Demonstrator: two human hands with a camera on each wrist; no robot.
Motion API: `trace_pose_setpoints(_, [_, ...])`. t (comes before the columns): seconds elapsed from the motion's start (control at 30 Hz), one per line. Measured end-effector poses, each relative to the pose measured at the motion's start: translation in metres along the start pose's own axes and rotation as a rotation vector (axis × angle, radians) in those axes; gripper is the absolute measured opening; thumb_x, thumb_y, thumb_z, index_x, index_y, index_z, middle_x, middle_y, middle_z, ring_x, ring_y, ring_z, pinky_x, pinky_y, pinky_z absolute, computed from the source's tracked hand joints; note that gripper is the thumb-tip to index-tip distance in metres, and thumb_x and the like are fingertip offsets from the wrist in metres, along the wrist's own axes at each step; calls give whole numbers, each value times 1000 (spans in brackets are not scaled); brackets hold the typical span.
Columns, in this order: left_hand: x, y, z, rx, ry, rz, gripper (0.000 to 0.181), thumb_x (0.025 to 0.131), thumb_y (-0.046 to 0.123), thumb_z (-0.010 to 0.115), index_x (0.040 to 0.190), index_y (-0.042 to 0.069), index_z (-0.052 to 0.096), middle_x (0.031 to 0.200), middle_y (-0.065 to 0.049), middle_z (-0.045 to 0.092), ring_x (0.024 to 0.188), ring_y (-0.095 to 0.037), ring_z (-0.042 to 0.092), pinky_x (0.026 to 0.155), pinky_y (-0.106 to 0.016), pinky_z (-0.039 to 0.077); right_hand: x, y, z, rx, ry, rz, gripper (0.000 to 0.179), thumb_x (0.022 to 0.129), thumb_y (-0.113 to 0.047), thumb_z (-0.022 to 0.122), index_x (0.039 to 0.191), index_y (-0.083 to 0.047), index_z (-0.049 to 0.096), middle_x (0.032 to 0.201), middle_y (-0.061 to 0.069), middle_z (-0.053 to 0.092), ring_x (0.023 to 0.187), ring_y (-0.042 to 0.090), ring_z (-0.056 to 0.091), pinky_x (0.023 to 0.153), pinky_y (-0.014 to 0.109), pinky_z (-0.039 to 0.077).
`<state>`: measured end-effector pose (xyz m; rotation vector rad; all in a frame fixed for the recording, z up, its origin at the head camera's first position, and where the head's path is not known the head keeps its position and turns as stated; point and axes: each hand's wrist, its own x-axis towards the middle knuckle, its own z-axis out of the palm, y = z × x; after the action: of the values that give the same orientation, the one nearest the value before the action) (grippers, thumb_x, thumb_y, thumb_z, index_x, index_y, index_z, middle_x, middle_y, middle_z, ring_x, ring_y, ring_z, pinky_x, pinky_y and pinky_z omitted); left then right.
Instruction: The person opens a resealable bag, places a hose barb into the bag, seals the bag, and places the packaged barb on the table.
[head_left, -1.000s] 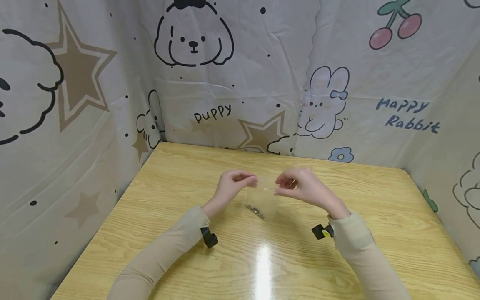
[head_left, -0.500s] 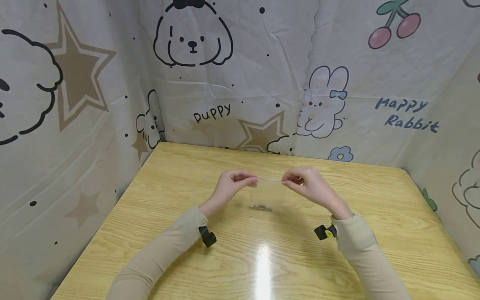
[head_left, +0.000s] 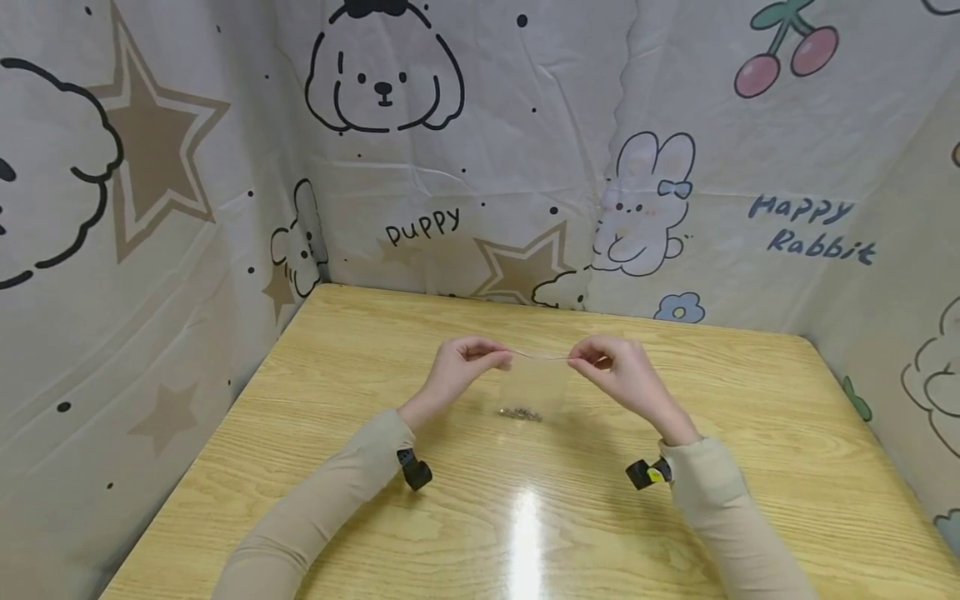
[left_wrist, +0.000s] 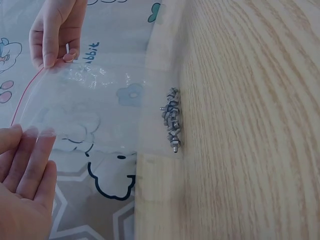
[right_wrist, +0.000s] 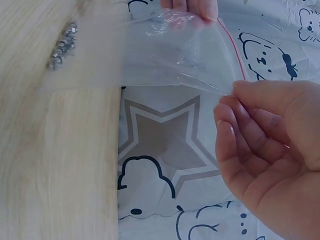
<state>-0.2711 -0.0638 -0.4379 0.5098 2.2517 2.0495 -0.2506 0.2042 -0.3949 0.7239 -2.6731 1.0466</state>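
Observation:
A clear zip-lock bag (head_left: 532, 385) with a red line along its top edge hangs upright between both hands. Small silvery metal pieces, which look like screws or bolts (left_wrist: 172, 120), lie heaped along its bottom. My left hand (head_left: 467, 367) pinches one top corner between thumb and fingers. At the opposite top corner, my right hand (head_left: 618, 371) pinches the bag the same way, its other fingers curled in the right wrist view. The top edge sags slightly between them, and the red strip (right_wrist: 232, 47) shows there in both wrist views.
Under the bag is a light wood-grain table (head_left: 420, 533) with a bright glare streak near the front. A printed cloth (head_left: 420, 167) with cartoon animals and stars surrounds it at the back and sides. Each wrist carries a small black camera (head_left: 415, 471).
My right hand has come onto the bag's right top corner from just beside it. The bag, tilted and blurred earlier, now hangs level and stretched, the metal pieces spread along its bottom.

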Motion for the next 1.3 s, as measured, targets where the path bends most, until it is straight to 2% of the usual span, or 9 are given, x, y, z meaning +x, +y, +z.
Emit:
trace_pose_setpoints(0.17, [1,2,-1,71,23,11,19,92,18,72,103,3,74,99,-16,76,86,-18,75,91,-43,58,-2,3,6,17,45,17,6,94,-14,69,94,-10,73,87,5,75,75,9,66,68,20,57])
trace_pose_setpoints(0.3, [1,3,-1,106,32,35,19,91,17,72,102,2,74,99,-19,76,90,-31,74,88,-45,59,-4,6,11,21,69,25,8,95,-15,68,96,-9,72,88,5,74,76,10,66,68,19,56])
trace_pose_setpoints(0.5, [1,6,2,129,25,48,18,92,17,72,101,2,73,97,-18,76,91,-33,74,86,-41,60,-4,6,14,24,84,-3,7,96,-13,66,96,-7,70,88,7,73,77,12,65,71,21,57])
trace_pose_setpoints(0.63, [1,6,3,113,12,51,17,93,16,70,102,2,72,97,-19,75,93,-39,72,87,-44,59,-3,5,18,75,104,11,7,95,-13,67,97,-7,69,90,7,72,79,8,65,73,19,57])
trace_pose_setpoints(0.73, [1,6,4,100,6,46,17,92,15,71,104,2,72,98,-19,75,89,-33,74,86,-43,60,-2,6,22,131,116,24,9,94,-15,69,97,-7,70,91,8,72,79,4,64,73,17,57])
trace_pose_setpoints(0.87, [2,4,4,100,-1,38,18,90,16,74,104,5,74,97,-15,76,81,-13,74,84,-40,61,-1,7,26,175,133,17,9,94,-15,69,96,-7,71,91,10,73,77,3,64,72,17,56])
trace_pose_setpoints(0.93, [2,4,5,104,-2,41,17,89,16,75,102,5,74,96,-15,76,79,-9,73,84,-43,60,-1,7,27,168,140,7,9,94,-15,69,96,-7,72,89,9,73,77,3,64,72,16,56])
trace_pose_setpoints(1.1, [3,5,5,142,-17,44,16,90,18,73,101,6,75,94,-14,76,79,-11,73,86,-45,59,0,6,29,109,150,-27,5,94,-12,68,94,-8,71,87,6,72,75,5,64,71,18,56])
trace_pose_setpoints(1.3, [3,8,6,199,-20,35,15,92,20,72,100,7,74,94,-12,76,83,-19,74,81,-31,60,0,3,31,129,141,-32,9,95,-13,66,95,-4,68,87,7,69,75,6,60,71,19,56])
